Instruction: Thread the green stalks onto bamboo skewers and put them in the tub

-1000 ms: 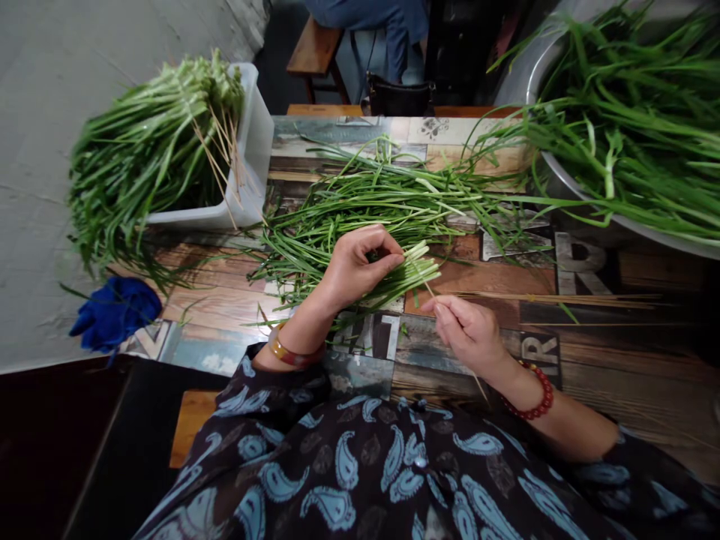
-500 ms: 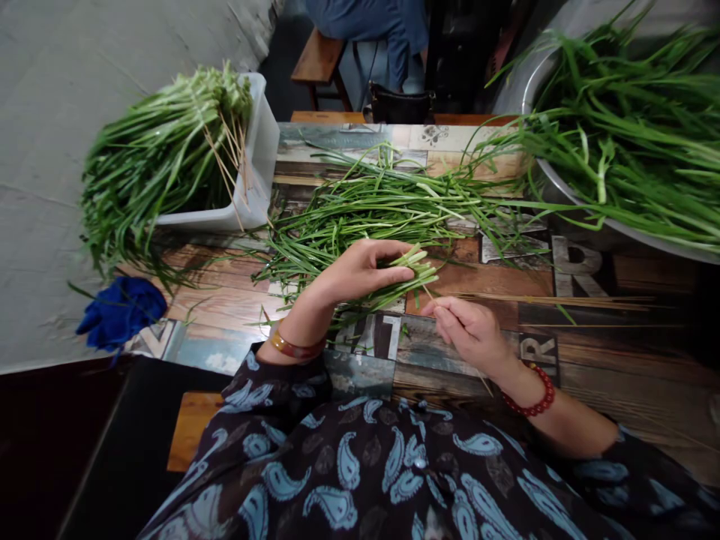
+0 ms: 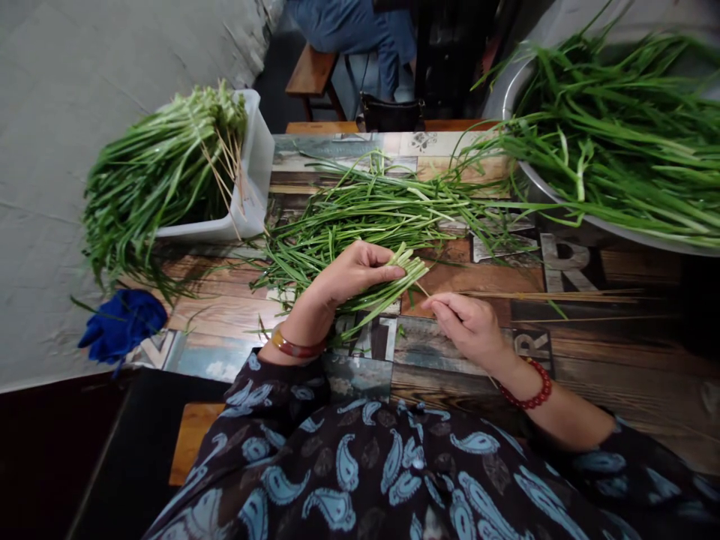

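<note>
My left hand [image 3: 360,276] is closed around a small bunch of garlic chives [image 3: 409,274], thumb on top, pale stem ends pointing right. A thin wooden skewer [image 3: 422,289] reaches from the stem ends to my right hand [image 3: 466,328], which pinches it between thumb and fingers. The skewer's near tip among the stems is hidden, so I cannot tell how deep it goes. Behind my left hand, a loose heap of chives [image 3: 360,214] spreads over the patterned table [image 3: 450,367]. More skewers [image 3: 562,298] lie just beyond my right hand.
A white plastic tub [image 3: 256,169] at left holds chives bunched on skewers [image 3: 225,176]. At right stands a large metal basin [image 3: 509,90] heaped with long chives. A blue glove [image 3: 124,322] lies at the left edge. Beyond the table are a bench [image 3: 312,71] and a seated person's legs.
The view has turned slightly, so most things sit a little further left. My right hand is slightly further from the stem ends, with more skewer showing between. Both grips look the same.
</note>
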`<control>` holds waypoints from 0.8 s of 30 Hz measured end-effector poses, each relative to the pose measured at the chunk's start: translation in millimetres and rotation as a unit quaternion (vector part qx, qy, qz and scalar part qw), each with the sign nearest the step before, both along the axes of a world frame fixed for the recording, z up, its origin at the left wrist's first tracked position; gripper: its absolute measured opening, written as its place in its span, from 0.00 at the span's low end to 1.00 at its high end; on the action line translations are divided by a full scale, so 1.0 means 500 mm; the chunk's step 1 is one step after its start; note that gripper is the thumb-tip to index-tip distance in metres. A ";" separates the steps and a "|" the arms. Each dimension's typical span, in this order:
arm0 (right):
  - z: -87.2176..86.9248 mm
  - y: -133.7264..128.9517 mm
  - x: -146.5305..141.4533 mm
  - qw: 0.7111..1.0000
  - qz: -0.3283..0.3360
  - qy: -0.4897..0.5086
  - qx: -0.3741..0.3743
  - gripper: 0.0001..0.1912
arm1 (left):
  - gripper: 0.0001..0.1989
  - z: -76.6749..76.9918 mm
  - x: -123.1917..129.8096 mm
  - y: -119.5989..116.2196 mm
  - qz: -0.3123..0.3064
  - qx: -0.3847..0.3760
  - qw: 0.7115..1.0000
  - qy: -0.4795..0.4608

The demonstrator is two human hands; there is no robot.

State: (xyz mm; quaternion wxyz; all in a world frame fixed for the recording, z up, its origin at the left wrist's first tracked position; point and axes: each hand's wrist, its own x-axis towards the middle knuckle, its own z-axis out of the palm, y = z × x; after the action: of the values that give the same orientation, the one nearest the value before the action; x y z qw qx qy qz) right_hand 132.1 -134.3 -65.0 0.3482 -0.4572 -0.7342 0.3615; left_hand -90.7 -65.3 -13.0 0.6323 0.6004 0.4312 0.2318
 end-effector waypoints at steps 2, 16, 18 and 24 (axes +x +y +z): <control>-0.002 0.001 -0.001 1.000 0.000 -0.003 0.009 0.14 | 0.22 -0.003 0.000 -0.001 -0.001 -0.004 1.000 0.001; -0.022 0.016 -0.007 0.996 0.006 0.035 0.080 0.14 | 0.23 0.009 0.000 0.004 0.001 -0.043 0.999 -0.010; -0.024 0.016 -0.007 0.995 0.012 0.041 0.092 0.14 | 0.23 0.010 0.002 0.004 0.000 -0.071 0.997 -0.022; -0.031 0.013 -0.007 0.992 0.010 0.046 0.119 0.14 | 0.22 0.012 0.000 0.002 0.007 -0.122 0.992 -0.022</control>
State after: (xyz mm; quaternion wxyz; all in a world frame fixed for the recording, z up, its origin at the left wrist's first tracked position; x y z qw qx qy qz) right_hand 128.6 -127.7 -80.5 0.4298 -0.3882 -0.7597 0.2958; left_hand -90.5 -64.3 -7.0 0.7088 0.5102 0.4464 0.1949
